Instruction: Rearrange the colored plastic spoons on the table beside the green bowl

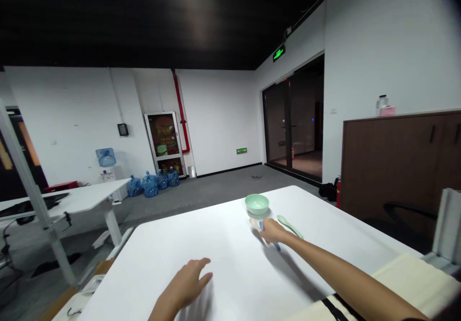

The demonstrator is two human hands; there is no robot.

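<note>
**Left hand:** on my head-cam feed the left hand (189, 280) sits low by the near edge of the white table (151, 258), palm down, fingers loosely spread, holding nothing.

**Right hand:** the right arm (334, 270) stretches in from the bottom right corner, and the right hand (272, 231) is curled down over a white utensil with a blue handle (276, 247). Can't tell from here if it's actually clamped on it or just resting there.

**Hands together?:** nope, well apart, with bare tabletop between them.

**Count:** one mint-green round bowl (257, 204), one pale green spoon-like utensil (290, 227), one white utensil with a blue handle.

**Where:** all three are toward the far right corner of the table. The bowl is nearest that corner, and the two utensils lie just in front of it, side by side but not touching.

**Long axes:** both run diagonally, wide ends up-left toward the bowl, handles pointing down-right toward me.

**Around the table:** a second white desk (72, 198) on the left, four blue water jugs (149, 185) on the floor by the back wall, a dark brown cabinet (392, 158) on the right, a beige cloth (406, 282) at the lower right.
</note>
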